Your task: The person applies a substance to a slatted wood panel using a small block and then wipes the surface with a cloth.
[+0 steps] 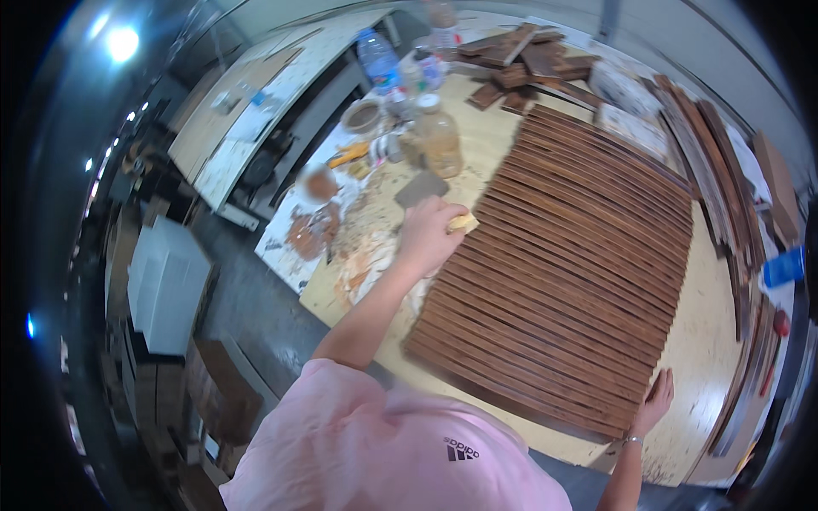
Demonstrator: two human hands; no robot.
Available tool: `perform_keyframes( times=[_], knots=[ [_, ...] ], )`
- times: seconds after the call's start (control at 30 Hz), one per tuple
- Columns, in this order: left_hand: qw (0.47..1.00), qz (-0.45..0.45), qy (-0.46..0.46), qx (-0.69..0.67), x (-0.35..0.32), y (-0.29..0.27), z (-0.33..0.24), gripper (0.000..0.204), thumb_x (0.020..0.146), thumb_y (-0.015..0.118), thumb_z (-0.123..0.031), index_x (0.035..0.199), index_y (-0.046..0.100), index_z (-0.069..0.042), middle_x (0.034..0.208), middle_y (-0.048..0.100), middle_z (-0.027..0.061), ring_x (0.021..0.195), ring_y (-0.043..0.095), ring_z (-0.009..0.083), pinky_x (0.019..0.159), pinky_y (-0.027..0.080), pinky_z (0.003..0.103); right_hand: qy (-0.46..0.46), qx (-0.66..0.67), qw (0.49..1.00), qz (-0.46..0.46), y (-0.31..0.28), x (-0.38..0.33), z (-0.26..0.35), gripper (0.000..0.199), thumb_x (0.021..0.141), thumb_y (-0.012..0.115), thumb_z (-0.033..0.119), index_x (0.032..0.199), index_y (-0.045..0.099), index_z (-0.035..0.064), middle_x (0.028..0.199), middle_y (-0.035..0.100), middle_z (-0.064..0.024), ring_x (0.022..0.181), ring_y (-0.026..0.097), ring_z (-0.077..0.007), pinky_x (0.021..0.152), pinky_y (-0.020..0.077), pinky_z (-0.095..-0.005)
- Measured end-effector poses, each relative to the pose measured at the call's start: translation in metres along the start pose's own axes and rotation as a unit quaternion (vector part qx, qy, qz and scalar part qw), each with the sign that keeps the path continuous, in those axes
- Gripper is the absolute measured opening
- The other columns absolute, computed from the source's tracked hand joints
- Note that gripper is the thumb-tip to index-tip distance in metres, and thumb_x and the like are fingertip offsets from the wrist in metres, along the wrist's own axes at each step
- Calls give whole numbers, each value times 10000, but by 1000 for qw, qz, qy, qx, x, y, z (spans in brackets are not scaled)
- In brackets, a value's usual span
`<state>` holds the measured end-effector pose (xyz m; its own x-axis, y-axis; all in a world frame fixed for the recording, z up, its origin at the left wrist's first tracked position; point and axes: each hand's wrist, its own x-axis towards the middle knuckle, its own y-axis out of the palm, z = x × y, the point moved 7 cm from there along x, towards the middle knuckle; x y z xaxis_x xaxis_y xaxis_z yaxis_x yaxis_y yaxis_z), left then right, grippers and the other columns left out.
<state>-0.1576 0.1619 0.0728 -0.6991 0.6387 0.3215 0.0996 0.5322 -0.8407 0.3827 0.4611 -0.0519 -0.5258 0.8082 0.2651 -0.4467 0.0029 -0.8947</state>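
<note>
A set of dark brown wooden slats [554,272] lies side by side on the pale yellow board of the table. At its left edge my left hand [432,232] is closed around a small yellow block [463,223], which looks like a sponge; its far end is hidden in the fingers. The block is close to the slat ends. My right hand [654,404] rests against the slat ends at the near right corner, fingers stretched out along the edge. A grey flat pad [421,188] lies just beyond my left hand.
A jar of brownish liquid [439,140], a blue-labelled bottle [381,66] and a bowl [364,117] stand at the far left. Crumpled cloth [366,268] lies by my left forearm. Wood offcuts [520,64] are piled at the back; long strips [711,170] line the right.
</note>
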Motion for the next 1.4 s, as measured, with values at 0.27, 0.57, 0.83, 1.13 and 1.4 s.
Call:
perform_keyframes(
  times=[0.27,0.57,0.83,1.13,1.4],
  knots=[
    [898,-340,-279,-34,-128,-129,265,252,770,837,-78,978,696,-59,1004,670,108,895,653,283,803,523,378,44,85,995,27,14,2,-20,452,1029,480,9,1477,521,52,1585,410,-114,1450,415,-266,1209,398,-368],
    [855,-244,-422,179,-145,-152,341,214,816,814,-195,1001,716,-145,1063,680,107,1036,656,341,908,505,447,69,137,988,35,17,1,-32,453,1054,420,56,1502,490,46,1597,371,-139,1475,386,-271,1232,362,-392],
    [837,-351,-396,-141,-172,-139,429,178,812,790,-173,978,731,-147,962,723,122,892,703,338,814,532,461,76,165,983,24,26,2,-38,458,1049,412,57,1500,490,45,1610,365,-139,1475,382,-282,1236,348,-396],
    [856,-262,-445,1,-173,-139,390,188,844,793,-207,980,702,-115,1022,681,125,975,665,336,871,506,450,41,62,996,38,17,3,-38,456,1050,388,-4,1487,505,47,1586,390,-130,1464,398,-255,1204,417,-362],
    [883,-224,-361,202,-167,-141,352,173,897,755,-189,946,668,-48,970,673,111,902,671,278,803,512,426,30,51,998,11,14,2,-37,454,1027,433,-41,1459,540,53,1550,465,-126,1430,434,-268,1186,433,-347]
  ],
)
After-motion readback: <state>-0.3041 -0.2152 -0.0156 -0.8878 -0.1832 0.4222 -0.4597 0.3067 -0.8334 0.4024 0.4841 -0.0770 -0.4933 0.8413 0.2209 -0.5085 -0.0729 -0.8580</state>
